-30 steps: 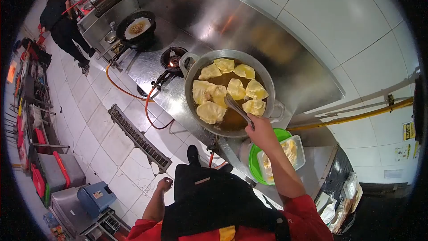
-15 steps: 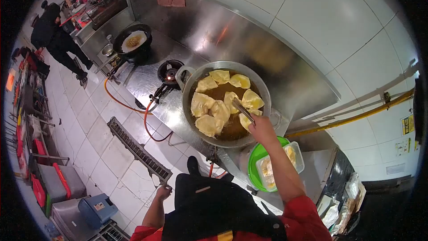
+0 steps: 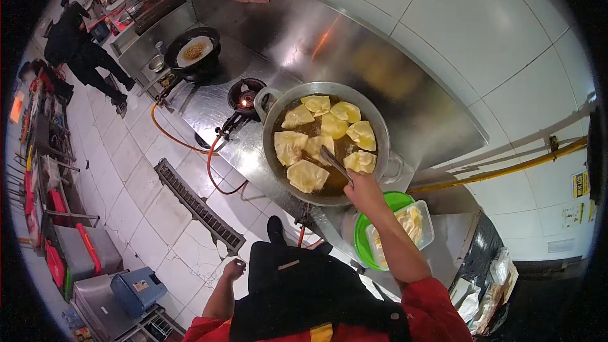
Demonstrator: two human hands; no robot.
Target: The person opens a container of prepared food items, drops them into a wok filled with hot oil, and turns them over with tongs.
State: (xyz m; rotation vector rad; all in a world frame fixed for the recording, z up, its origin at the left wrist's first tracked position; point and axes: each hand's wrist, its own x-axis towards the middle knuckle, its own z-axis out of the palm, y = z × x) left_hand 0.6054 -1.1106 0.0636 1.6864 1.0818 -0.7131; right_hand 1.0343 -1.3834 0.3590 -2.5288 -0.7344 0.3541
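Observation:
My right hand (image 3: pixel 364 191) grips a pair of metal tongs (image 3: pixel 335 163), whose tips reach into a large two-handled metal pan (image 3: pixel 380 126). Several flat, pale yellow pieces of dough (image 3: pixel 308 177) float in the brown oil (image 3: pixel 345 145). The tips touch a piece near the middle; whether they pinch it I cannot tell. My left hand (image 3: pixel 235 268) hangs low beside the dark apron (image 3: pixel 297 291), fingers curled, with nothing visible in it.
A green basin (image 3: pixel 362 240) and a clear tub (image 3: pixel 425 231) with pale pieces stand below my right forearm. A lit burner (image 3: pixel 246 96) and a black wok (image 3: pixel 211 63) are to the left. Orange gas hoses (image 3: pixel 209 174) run below the counter. Another person (image 3: pixel 79 50) stands far left.
The tongs have moved left and down across the pan, from the right-hand pieces to the middle. Several pieces have shifted apart. My left hand stays low.

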